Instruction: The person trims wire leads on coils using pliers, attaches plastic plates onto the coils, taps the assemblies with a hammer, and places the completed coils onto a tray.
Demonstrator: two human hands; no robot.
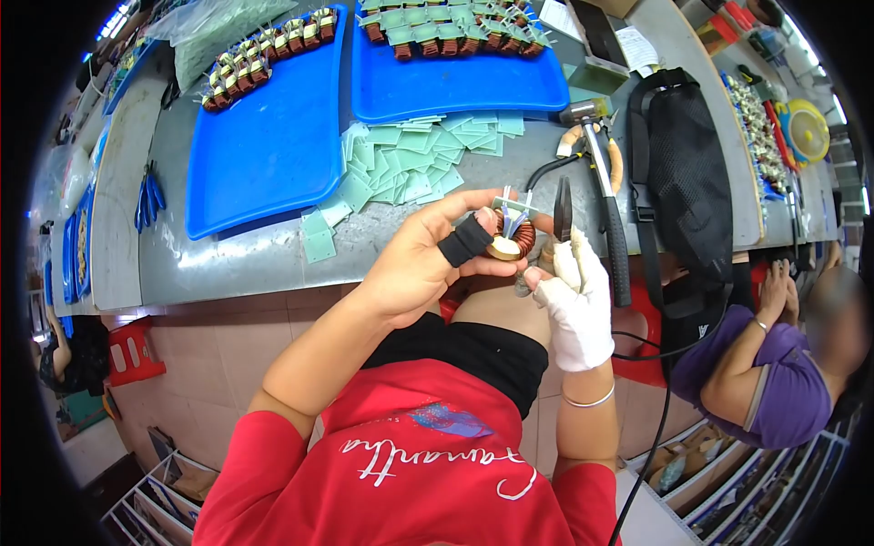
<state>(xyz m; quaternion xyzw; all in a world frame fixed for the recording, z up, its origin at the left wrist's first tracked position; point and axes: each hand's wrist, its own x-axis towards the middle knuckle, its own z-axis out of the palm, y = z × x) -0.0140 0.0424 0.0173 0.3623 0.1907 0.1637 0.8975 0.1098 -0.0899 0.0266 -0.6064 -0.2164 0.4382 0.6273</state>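
My left hand [410, 259], with a black band round one finger, grips a copper-wound coil [524, 238] above my lap at the table's front edge. Pale wire leads rise from the coil past a small green plate [512, 206]. My right hand [581, 309] wears a white glove and is closed around pliers [564, 211], whose dark jaws point up, just right of the coil. The plier handles are mostly hidden by the glove.
Loose green plates [391, 164] are heaped on the metal table [273, 268]. Behind them, blue trays [264, 155] [455, 98] hold rows of coils. A hammer [608, 182] and black bag [683, 173] lie to the right; blue cutters [148, 198] lie left. Another person [765, 373] sits at right.
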